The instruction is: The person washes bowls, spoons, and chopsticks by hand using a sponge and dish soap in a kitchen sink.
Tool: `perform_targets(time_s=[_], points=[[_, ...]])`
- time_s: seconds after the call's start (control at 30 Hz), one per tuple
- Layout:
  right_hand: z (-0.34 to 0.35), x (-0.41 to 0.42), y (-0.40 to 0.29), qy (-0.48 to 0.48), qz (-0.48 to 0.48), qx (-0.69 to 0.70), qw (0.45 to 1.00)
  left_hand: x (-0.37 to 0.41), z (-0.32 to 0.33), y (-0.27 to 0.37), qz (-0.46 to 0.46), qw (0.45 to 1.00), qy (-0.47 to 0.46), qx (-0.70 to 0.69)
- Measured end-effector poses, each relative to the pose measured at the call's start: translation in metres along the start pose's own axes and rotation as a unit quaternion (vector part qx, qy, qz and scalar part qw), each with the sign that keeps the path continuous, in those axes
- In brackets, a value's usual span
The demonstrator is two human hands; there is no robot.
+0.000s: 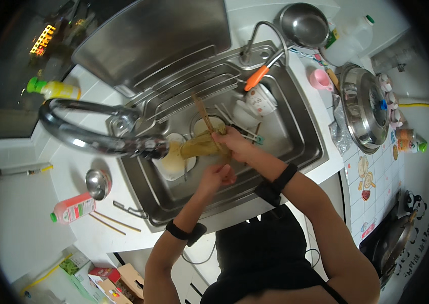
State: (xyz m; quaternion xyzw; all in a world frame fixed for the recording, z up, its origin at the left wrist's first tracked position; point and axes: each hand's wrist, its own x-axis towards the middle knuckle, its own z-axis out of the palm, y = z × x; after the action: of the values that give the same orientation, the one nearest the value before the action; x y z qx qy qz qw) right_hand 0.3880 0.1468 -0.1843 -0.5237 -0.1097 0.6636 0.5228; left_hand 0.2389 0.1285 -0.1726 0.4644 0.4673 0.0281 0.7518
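Note:
Over the steel sink (279, 140), my right hand (233, 142) grips a yellowish-green cloth (201, 145) together with wooden chopsticks (203, 112). Close below it, my left hand (218, 178) hangs with curled fingers; whether it touches the cloth's near end is unclear. A plate (174, 169) with yellowish liquid or foam lies in the sink beneath the chrome faucet (146, 147). White bowls (260, 99) are piled at the basin's far right, beside more utensils. An orange-tipped spray hose (257, 78) arches over that corner.
A raised steel lid (161, 41) stands behind the sink. On the left counter are a pink-red bottle (79, 208), a small metal bowl (97, 184) and two chopsticks (115, 222). To the right stand a pink cup (320, 79), a lidded steel pan (364, 108) and a metal bowl (303, 24).

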Motion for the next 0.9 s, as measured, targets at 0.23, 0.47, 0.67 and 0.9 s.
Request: perform_targets(time_s=[0.23,0.47,0.67,0.9], points=[[0.039,-0.029,-0.023,-0.168,-0.179,-0.475,0.845,-0.047,-0.067,0.066,0.459,0.608,0.320,0.564],[0.041,-0.058,-0.049,-0.316,-0.204,-0.637,0.672,-0.099,-0.093,0.050,0.194,0.765,0.102,0.605],[-0.029,-0.026,-0.053,-0.113,-0.209,-0.454,0.859,-0.103,-0.141,0.012,0.187,0.864,0.203,0.420],[0.063,-0.035,0.014,0.002,0.025,0.100,0.995,-0.014,-0.054,-0.018,0.298,0.902,0.201,0.240]])
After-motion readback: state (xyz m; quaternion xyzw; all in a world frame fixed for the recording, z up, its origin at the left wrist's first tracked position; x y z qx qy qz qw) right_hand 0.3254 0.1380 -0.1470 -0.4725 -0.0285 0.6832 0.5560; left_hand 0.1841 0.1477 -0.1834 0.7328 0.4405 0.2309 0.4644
